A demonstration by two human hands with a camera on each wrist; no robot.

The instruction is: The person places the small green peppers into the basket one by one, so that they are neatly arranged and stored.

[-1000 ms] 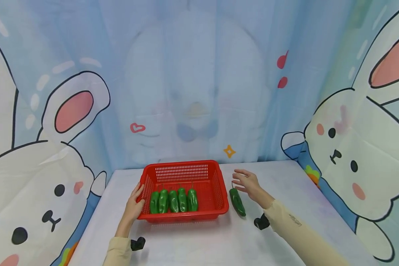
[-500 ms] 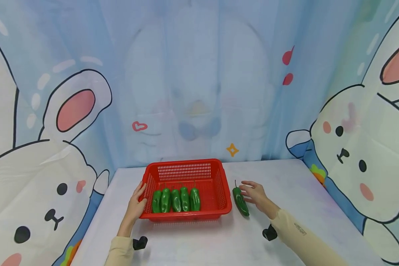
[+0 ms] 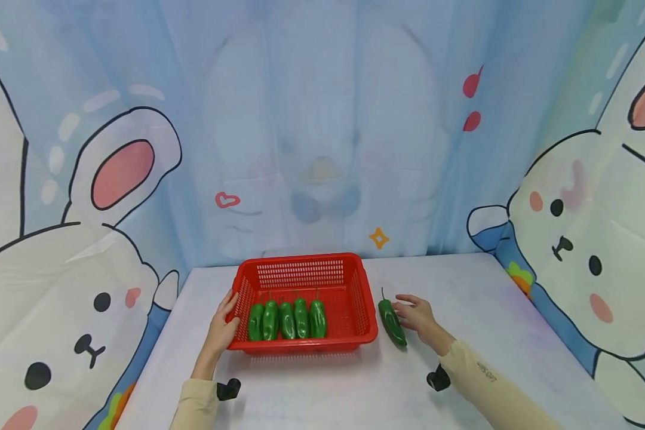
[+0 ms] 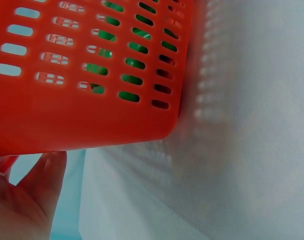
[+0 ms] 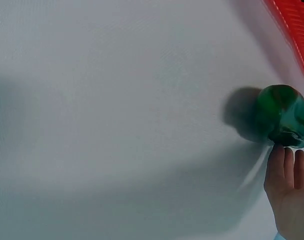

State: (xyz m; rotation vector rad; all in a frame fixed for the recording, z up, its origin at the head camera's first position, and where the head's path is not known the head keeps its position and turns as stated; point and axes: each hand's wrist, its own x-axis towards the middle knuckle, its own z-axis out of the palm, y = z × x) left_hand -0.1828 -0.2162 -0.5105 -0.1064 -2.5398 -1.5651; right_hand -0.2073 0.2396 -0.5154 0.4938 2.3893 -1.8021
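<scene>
Low and left of centre in the head view, our left hand (image 3: 221,325) rests flat-fingered, released, against the red basket (image 3: 355,280) holding five green peppers (image 3: 287,318). Right of the basket, a sixth green pepper (image 3: 392,321) lies on the white counter (image 3: 462,286); our right hand (image 3: 420,315) touches it with relaxed fingertips (image 5: 281,159), grip released.

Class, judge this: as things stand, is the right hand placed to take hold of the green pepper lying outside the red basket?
Probably yes: the right hand already touches the loose pepper on the table, with nothing between them.
</scene>
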